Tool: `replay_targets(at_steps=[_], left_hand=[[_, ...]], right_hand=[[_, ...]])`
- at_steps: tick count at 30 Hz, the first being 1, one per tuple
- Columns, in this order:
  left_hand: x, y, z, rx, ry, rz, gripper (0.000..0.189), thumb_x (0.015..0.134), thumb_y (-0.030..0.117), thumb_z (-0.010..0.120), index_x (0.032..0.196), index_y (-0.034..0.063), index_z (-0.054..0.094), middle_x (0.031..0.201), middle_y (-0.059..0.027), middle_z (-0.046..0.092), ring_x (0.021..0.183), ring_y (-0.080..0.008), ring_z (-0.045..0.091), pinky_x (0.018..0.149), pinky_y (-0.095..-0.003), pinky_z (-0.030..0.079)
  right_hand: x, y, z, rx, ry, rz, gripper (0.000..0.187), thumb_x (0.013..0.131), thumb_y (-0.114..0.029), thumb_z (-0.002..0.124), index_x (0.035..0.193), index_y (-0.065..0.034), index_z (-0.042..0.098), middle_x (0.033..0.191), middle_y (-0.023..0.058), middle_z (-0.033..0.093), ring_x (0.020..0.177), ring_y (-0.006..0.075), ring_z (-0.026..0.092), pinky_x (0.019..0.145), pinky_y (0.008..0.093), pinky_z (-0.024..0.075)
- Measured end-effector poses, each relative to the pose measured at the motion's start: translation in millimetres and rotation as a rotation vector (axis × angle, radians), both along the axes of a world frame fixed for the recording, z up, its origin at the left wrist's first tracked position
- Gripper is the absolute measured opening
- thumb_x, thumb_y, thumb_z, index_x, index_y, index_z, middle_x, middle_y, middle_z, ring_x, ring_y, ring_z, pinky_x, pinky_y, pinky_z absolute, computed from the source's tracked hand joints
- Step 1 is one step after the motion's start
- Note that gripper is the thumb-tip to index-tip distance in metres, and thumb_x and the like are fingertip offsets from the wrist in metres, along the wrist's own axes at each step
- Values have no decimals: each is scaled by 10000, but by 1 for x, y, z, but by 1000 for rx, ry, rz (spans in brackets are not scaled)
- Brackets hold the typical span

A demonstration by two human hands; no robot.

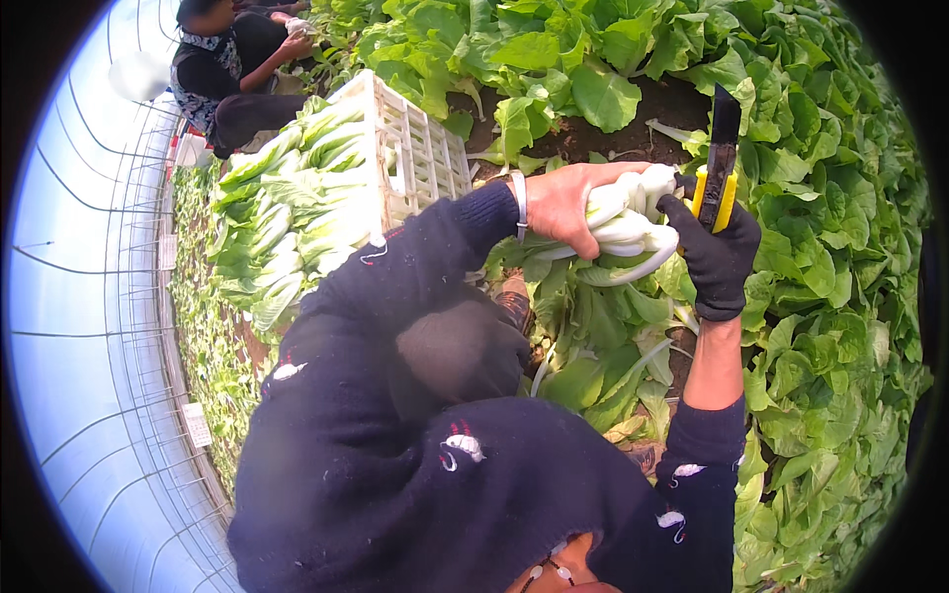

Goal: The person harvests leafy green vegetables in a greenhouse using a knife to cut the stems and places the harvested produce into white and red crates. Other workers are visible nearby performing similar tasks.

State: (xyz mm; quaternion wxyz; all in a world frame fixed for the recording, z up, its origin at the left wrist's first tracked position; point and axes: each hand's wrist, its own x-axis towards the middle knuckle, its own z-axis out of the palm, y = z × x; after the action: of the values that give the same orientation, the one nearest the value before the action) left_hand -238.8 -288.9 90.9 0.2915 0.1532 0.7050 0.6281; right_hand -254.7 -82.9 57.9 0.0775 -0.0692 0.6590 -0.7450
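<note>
My bare left hand (557, 201), with a white band at its wrist, grips a bunch of leafy greens (626, 237). Their thick white stem ends point to the right, while the leaves hang below the hand. Close to those cut ends is my right hand (715, 259) in a black glove. It holds a yellow-and-black snap-off utility knife (718, 185), whose dark blade points away from me. The gloved thumb is at the stems; whether it presses on them I cannot tell. Loose leaves (593, 356) lie on the soil below the bunch.
A white slatted plastic crate (419, 152) on the left holds stacked greens (296, 193). Dense growing greens (830, 311) cover the right side and far end. Another person (222, 81) crouches beyond the crate. Greenhouse film on hoops (81, 282) curves along the left.
</note>
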Motion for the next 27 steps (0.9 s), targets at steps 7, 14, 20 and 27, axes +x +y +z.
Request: replay_targets(at_steps=[7, 14, 20, 27], left_hand=[[2, -12, 7, 19, -8, 59, 774, 490, 5, 720, 1218, 50, 461, 1120, -40, 546, 1028, -137, 513, 958, -297, 387], [14, -66, 46, 321, -69, 488, 634, 624, -4, 626, 1229, 11, 439, 1113, -102, 560, 1029, -226, 548, 920, -350, 434], [33, -114, 105, 399, 83, 612, 610, 677, -4, 580, 1258, 8, 394, 1136, -150, 544, 1047, -286, 548, 940, -407, 435], [55, -186, 232, -1471, 1208, 844, 771, 601, 134, 725, 1307, 204, 424, 977, -88, 629, 891, -234, 619, 845, -407, 481]], right_hand=[[-18, 20, -2, -177, 6, -111, 125, 754, -79, 678, 843, -1, 639, 665, 45, 622, 568, 108, 590, 538, 234, 477], [-54, 95, -27, 31, -141, -336, 232, 746, -70, 704, 961, -14, 638, 793, 37, 638, 542, 82, 563, 480, 212, 435], [-56, 73, -47, -23, -116, -234, 255, 740, -61, 708, 985, -33, 641, 793, 30, 646, 509, 70, 548, 432, 205, 424], [-51, 54, -47, -7, -177, -127, 219, 746, -62, 699, 944, 8, 636, 755, 40, 642, 517, 65, 550, 453, 195, 427]])
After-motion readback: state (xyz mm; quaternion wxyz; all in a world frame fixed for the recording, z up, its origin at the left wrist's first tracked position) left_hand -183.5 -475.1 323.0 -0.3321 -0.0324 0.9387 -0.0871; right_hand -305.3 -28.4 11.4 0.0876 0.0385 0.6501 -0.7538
